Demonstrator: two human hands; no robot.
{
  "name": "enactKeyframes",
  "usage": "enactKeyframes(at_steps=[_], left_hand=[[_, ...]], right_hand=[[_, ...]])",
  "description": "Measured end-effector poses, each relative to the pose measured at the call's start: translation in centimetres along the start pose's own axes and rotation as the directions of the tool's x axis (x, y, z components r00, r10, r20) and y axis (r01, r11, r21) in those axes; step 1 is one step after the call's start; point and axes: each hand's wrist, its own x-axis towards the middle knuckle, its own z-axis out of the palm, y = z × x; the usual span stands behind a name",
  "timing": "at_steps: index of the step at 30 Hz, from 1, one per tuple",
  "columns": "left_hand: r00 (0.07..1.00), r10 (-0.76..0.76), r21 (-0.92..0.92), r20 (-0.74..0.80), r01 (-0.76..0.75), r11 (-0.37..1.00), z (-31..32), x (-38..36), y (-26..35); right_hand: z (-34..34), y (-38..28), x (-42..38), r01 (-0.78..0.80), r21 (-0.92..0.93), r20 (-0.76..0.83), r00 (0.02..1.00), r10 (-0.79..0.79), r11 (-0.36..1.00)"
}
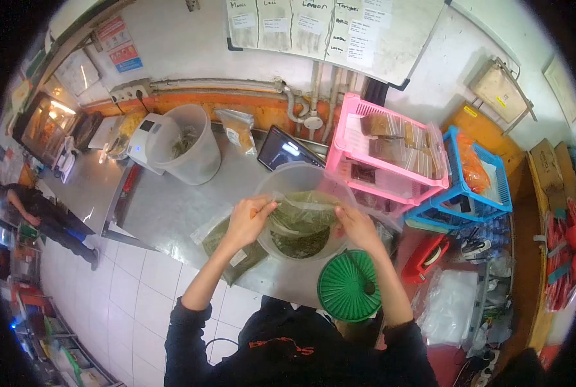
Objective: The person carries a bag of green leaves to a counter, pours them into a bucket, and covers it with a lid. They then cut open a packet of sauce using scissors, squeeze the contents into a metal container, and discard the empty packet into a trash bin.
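A clear plastic bag of green dried herbs is stretched between my two hands, above a translucent plastic tub. My left hand pinches the bag's left upper corner, while my right hand grips its right upper corner. Dark green herbs lie at the bottom of the tub. Left of the tub, partly behind my left forearm, another filled bag with a white label rests on the steel table. A green ribbed lid is beside my right forearm.
A second translucent tub stands back left by a white scale. Behind are a small pouch and a tablet. Pink crates and blue crates stand right. Another person is far left.
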Motion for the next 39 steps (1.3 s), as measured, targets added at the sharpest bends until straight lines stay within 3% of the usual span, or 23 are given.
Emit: enactKeyframes(at_steps=[1,2,4,5,7,8,9,10,13,14,16,17,19,20,21,22,25,26,27,29,32,36,39], left_hand=[[1.0,0.0,-0.002,-0.002,0.0,1.0,0.2,0.0,-0.3],[0.995,0.035,-0.041,-0.094,-0.039,0.998,0.8,0.0,-1.0],[0.98,0.066,-0.076,-0.187,-0.082,0.994,1.8,0.6,-2.3],[0.946,0.188,-0.085,-0.265,-0.218,0.972,2.0,1.0,-2.8],[0.889,0.304,-0.085,-0.342,-0.352,0.932,2.3,1.0,-2.3],[0.932,0.207,-0.384,-0.298,-0.315,0.868,2.3,0.4,-0.4],[0.967,0.127,-0.645,-0.221,-0.243,0.724,2.4,0.1,0.8],[0.967,0.128,-0.646,-0.219,-0.242,0.724,3.0,0.5,0.5],[0.979,0.042,-0.658,-0.198,-0.165,0.735,3.8,1.9,0.5],[0.966,0.038,-0.701,-0.255,-0.212,0.681,3.6,1.7,1.4],[0.949,0.032,-0.733,-0.314,-0.264,0.627,4.1,1.9,2.6],[0.949,0.057,-0.752,-0.311,-0.282,0.595,5.1,2.5,3.0],[0.946,0.083,-0.769,-0.314,-0.305,0.562,6.7,3.3,3.7],[0.943,0.111,-0.753,-0.313,-0.318,0.576,7.4,3.5,4.2],[0.941,0.137,-0.739,-0.309,-0.328,0.588,8.0,3.6,4.4],[0.978,0.038,-0.873,-0.205,-0.2,0.445,7.5,3.4,5.4],[0.983,0.076,-0.866,-0.165,-0.182,0.465,5.6,3.4,4.4],[0.988,0.0,-0.887,-0.156,-0.14,0.441,5.5,3.7,3.7],[0.988,0.0,-0.887,-0.153,-0.137,0.441,5.8,3.9,3.3],[0.991,0.003,-0.948,-0.135,-0.13,0.289,6.1,3.9,3.2],[0.998,0.027,-0.957,-0.052,-0.058,0.285,7.0,3.9,3.9],[0.997,0.082,-0.946,0.007,-0.02,0.323,6.0,3.7,4.5],[0.98,0.193,-0.855,-0.051,-0.142,0.5,5.8,4.1,3.0]], right_hand=[[0.1,0.7,0.2,0.046,-0.4,-0.148,0.982,-0.114,0.916],[0.1,1.4,0.3,0.047,-0.402,-0.147,0.982,-0.115,0.914],[-0.1,2.3,0.6,0.226,-0.629,-0.357,0.766,-0.534,0.744],[0.2,2.5,1.1,0.225,-0.63,-0.357,0.766,-0.535,0.744],[1.2,2.5,1.8,0.519,-0.215,-0.487,0.677,-0.552,0.827],[1.5,1.9,1.7,0.518,-0.217,-0.487,0.677,-0.552,0.827],[1.9,1.2,1.4,0.415,-0.044,-0.448,0.805,-0.389,0.909],[2.3,0.8,1.1,0.282,0.122,-0.374,0.901,-0.219,0.952],[2.6,-0.1,1.4,0.305,0.193,-0.467,0.864,-0.186,0.933],[2.9,-0.3,2.1,0.32,0.185,-0.469,0.86,-0.202,0.929],[4.4,0.2,3.9,0.576,0.189,-0.688,0.656,-0.312,0.795],[5.0,0.0,4.2,0.584,0.187,-0.687,0.652,-0.319,0.79],[6.4,-0.1,5.0,0.323,0.233,-0.536,0.83,-0.156,0.917],[7.6,0.5,6.5,0.513,0.113,-0.696,0.652,-0.301,0.851],[7.7,1.8,7.1,0.514,0.112,-0.696,0.652,-0.302,0.85],[7.2,1.9,7.1,0.444,0.138,-0.646,0.718,-0.259,0.886],[4.3,2.1,6.3,0.386,0.226,-0.545,0.811,-0.212,0.895],[3.7,1.7,5.6,0.402,0.294,-0.502,0.837,-0.218,0.867],[3.6,1.1,4.9,0.4,0.295,-0.502,0.838,-0.215,0.868],[3.8,0.3,3.6,0.599,0.034,-0.557,0.676,-0.483,0.8],[4.9,0.2,3.5,0.387,-0.038,-0.5,0.791,-0.353,0.921],[4.5,-0.2,3.8,0.342,-0.064,-0.536,0.781,-0.321,0.938],[4.1,1.4,4.8,0.437,-0.024,-0.594,0.717,-0.365,0.899]])
